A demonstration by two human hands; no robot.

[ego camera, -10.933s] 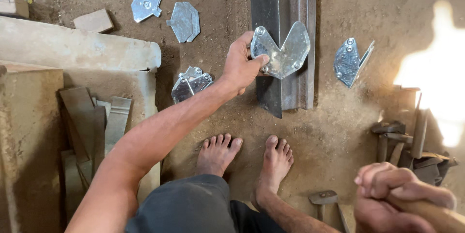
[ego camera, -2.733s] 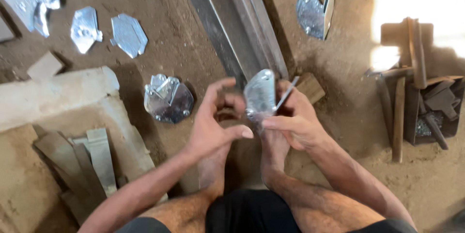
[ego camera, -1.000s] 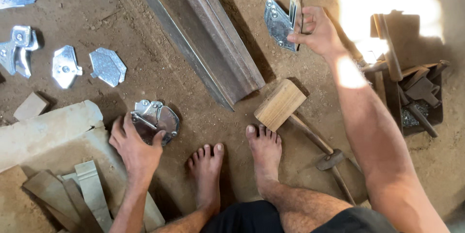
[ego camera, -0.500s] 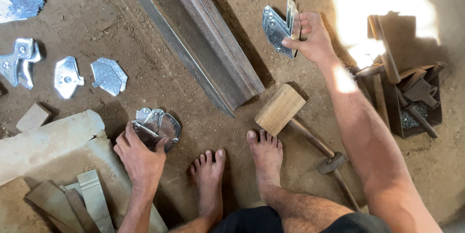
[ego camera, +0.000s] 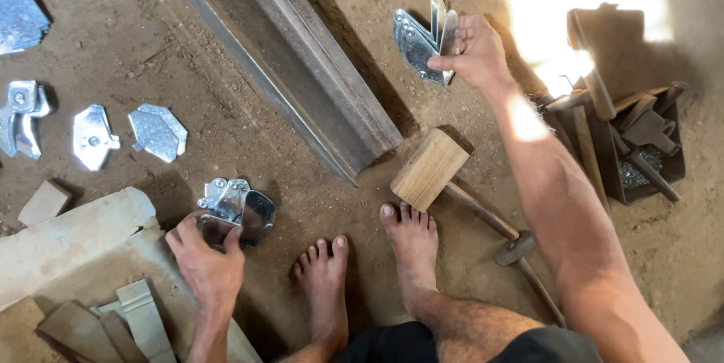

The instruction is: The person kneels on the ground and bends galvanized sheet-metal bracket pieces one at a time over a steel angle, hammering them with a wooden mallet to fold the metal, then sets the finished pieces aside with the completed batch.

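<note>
— The folded plates, what are they made of?

— Bright sheet metal with a mottled, zinc-like sheen: the stack of silvery folded metal plates and the shiny bent metal plates on the ground.

— And that long beam?

— The dark grey steel rail looks dull and matt. The pale wooden mallet head shows smooth, unfinished grain. The brown earthen floor is rough and dusty.

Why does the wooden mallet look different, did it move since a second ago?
No. The wooden mallet lies at the end of the long steel bar, beside the person's toes, as before; only the camera shifted.
</note>
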